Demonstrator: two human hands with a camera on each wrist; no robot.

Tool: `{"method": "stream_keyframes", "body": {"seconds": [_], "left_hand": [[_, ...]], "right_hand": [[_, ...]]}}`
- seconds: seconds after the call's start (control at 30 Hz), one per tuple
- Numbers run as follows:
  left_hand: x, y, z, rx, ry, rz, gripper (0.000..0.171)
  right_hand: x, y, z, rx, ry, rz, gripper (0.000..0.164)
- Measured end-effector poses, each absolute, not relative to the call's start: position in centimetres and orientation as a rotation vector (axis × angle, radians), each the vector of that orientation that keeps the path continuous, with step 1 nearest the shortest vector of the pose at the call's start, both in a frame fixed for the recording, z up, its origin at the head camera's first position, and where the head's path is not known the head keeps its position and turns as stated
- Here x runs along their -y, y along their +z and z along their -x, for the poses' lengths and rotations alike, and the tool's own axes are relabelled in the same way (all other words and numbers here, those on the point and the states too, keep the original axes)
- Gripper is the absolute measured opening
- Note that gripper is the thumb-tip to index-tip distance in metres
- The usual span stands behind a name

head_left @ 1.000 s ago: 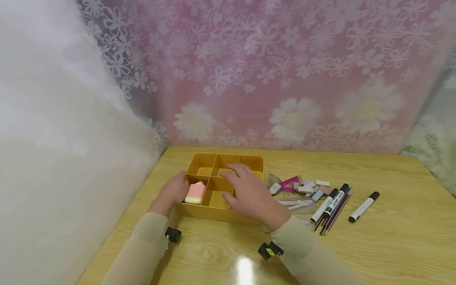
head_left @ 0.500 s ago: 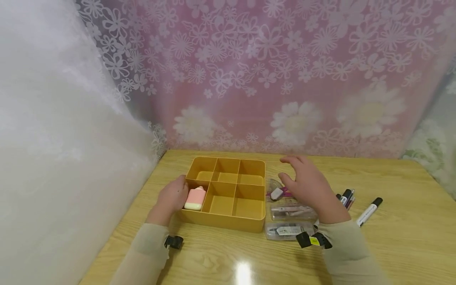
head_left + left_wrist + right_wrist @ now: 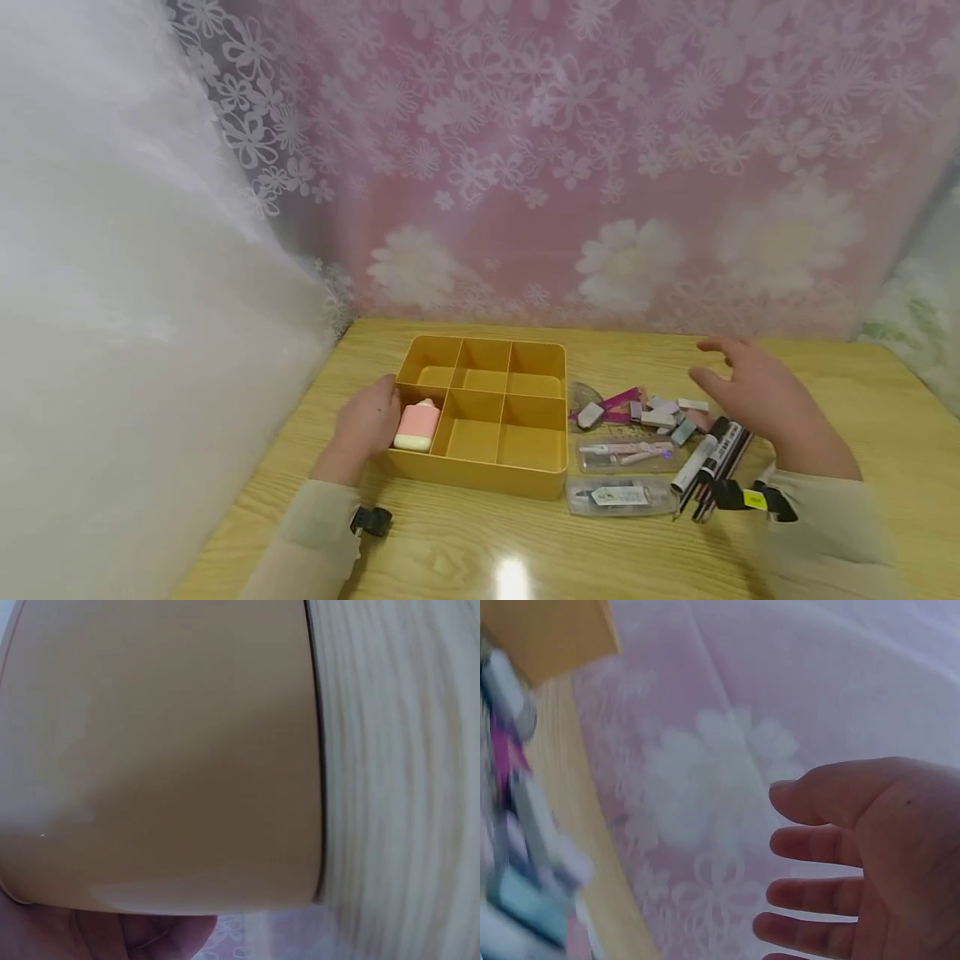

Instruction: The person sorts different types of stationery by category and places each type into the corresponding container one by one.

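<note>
A yellow organizer box [image 3: 480,477] with several compartments stands on the wooden table. My left hand [image 3: 369,421] grips its left side wall; in the left wrist view the fingers [image 3: 165,936] sit at the far end of that wall [image 3: 165,765]. One front-left compartment holds a pink and cream bottle-shaped thing [image 3: 417,425]. Off to the right, my right hand [image 3: 768,400] hovers with fingers spread and holds nothing. Beneath and left of it lie black-capped white markers [image 3: 696,464] with pencils [image 3: 744,446]. The right wrist view shows its palm [image 3: 907,855] and loose fingers.
Right of the box lie several erasers [image 3: 658,419], a magenta strip [image 3: 618,414] and two clear cases [image 3: 622,497] with tools inside. Another marker [image 3: 765,475] is partly hidden by the right wrist. A flowered pink curtain [image 3: 525,208] hangs behind the table.
My right hand has moved from above the box out to the right, past the erasers, toward the markers. My left hand stays at the box's left wall.
</note>
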State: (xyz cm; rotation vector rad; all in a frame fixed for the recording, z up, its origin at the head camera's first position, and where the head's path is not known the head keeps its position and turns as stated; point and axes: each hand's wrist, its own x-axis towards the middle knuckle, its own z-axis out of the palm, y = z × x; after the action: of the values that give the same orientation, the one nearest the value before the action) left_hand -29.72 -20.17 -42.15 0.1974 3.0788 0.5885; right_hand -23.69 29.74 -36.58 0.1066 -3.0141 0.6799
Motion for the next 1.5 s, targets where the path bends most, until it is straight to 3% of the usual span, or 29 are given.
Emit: {"method": "stream_keyframes", "body": {"seconds": [0.27, 0.8, 1.07, 1.5], "left_hand": [[20.0, -42.4, 29.9, -3.075, 0.715, -0.215, 0.049], [21.0, -42.4, 29.6, -3.055, 0.735, -0.194, 0.050], [21.0, -42.9, 29.6, -3.048, 0.745, -0.195, 0.050], [20.2, -42.6, 30.0, -3.036, 0.732, -0.204, 0.050]], "right_hand": [[-33.8, -38.5, 22.7, 3.134, 0.652, -0.131, 0.074], [-32.1, -40.1, 23.0, 3.361, 0.988, -0.218, 0.046], [-32.0, -40.8, 23.2, 3.379, 1.002, -0.160, 0.042], [-32.8, -41.5, 23.4, 3.404, 0.951, -0.213, 0.019]]}}
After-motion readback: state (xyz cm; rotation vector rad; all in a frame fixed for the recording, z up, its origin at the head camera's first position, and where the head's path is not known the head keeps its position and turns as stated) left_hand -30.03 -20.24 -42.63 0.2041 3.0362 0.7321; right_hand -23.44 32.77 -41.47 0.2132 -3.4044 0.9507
